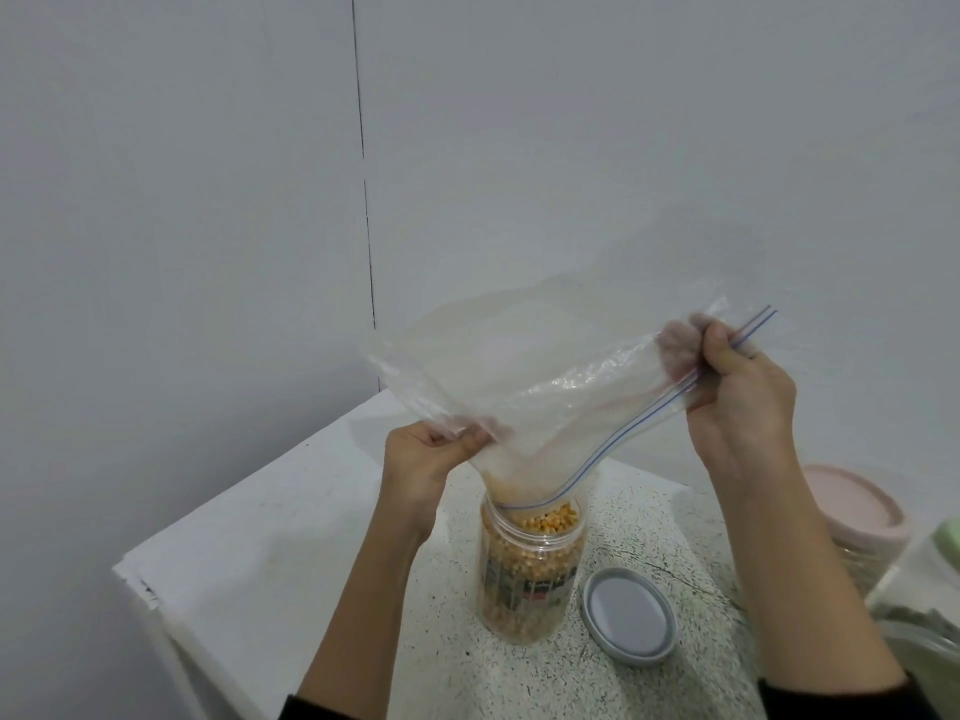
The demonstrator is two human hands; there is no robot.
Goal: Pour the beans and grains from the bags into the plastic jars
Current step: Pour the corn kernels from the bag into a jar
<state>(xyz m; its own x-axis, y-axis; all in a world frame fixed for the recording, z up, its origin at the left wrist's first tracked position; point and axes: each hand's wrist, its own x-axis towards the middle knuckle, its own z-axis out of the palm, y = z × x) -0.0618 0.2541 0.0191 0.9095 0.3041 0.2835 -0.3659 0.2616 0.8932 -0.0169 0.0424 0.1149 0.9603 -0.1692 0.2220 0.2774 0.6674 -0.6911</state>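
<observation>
A clear zip-lock bag [524,371] hangs upside down over an open plastic jar [530,569], its zip mouth dipping into the jar's neck. The bag looks empty. The jar stands on the speckled counter [670,537] and is filled nearly to the top with yellow beans [548,521]. My left hand [431,454] grips the bag's lower left side just above the jar. My right hand [737,387] grips the bag's zip edge, held higher at the right.
The jar's grey lid [629,618] lies flat on the counter right of the jar. A pink-lidded jar [857,506] and a green-lidded jar [935,579] stand at the right edge. A white surface [249,517] adjoins the counter on the left, below a grey wall.
</observation>
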